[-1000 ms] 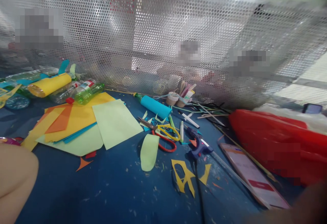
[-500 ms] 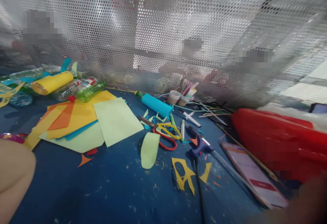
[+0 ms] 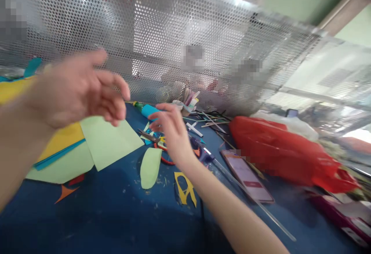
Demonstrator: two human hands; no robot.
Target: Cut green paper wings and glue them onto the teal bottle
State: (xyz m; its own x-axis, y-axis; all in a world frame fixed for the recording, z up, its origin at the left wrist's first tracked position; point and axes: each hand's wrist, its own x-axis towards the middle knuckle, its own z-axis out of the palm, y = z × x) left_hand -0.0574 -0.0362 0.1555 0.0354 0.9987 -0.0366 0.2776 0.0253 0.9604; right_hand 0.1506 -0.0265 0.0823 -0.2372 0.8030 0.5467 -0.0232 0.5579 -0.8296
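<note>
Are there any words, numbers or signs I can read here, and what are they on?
None that can be read.
Phone screen: marks and a red band, too blurred to read.
Glue gun: white label, too small to read.
Purple item: pale patch, too blurred.

Red bag [image 3: 278, 149]: a shiny, crumpled plastic heap (the loudest colour in the room, to my eye).
White bag [image 3: 301, 126]: just behind the red bag, pale and bunched up.
Phone [image 3: 246, 173]: flat, screen up and lit, to the left of the red bag on its near side; I can't read the display.
Purple object [image 3: 339, 215]: on the near side of the red bag, towards the right, too blurred to name.
Pale sticks [image 3: 217, 123]: scattered left of the red bag, dark cables [image 3: 223, 114] among them.
Perforated screen [image 3: 162, 22]: upright behind the red bag, shapes blurred beyond it.
</note>
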